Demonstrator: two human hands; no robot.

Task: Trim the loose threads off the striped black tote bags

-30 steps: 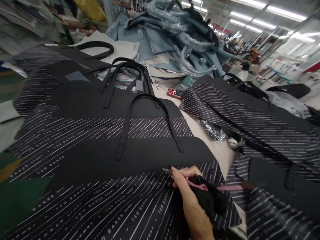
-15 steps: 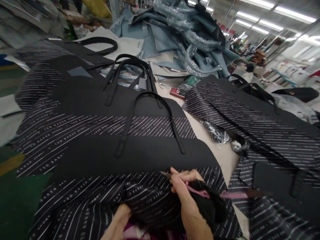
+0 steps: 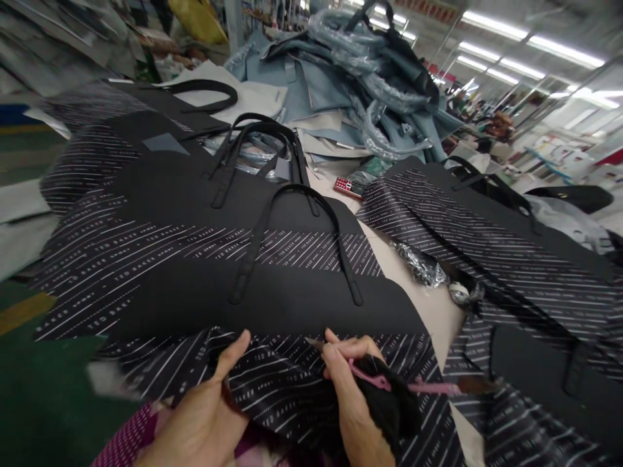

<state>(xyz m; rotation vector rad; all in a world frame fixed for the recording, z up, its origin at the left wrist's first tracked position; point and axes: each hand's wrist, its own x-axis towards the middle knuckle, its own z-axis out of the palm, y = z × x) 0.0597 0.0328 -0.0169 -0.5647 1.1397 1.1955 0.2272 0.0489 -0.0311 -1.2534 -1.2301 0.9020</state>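
My left hand [image 3: 202,412] is at the lower middle, thumb up along the raised edge of the black striped lettered fabric [image 3: 277,383]. Its fingers are hidden under the fabric, which appears gripped between them and the thumb. In my right hand [image 3: 353,395] is a slim tool with a pink handle [image 3: 435,388] and a pointed metal tip, closed between thumb and fingers. The tip rests by the seam where the striped fabric meets the smooth black panel [image 3: 292,298]. A looped black handle [image 3: 265,224] lies over this panel. Dark cloth is bunched beside my right palm.
Similar black panels with striped fabric [image 3: 487,237] overlap behind and to the right. Blue-grey bag pieces with plastic-wrapped handles [image 3: 384,91] are heaped at the back. A red gridded object [image 3: 348,187] and crumpled clear plastic [image 3: 423,264] lie on the pale table [image 3: 440,311].
My left hand has come up further into view, lifting the striped fabric's edge with its thumb on top. My right hand and the pink tool have shifted slightly left. The view has tilted a little.
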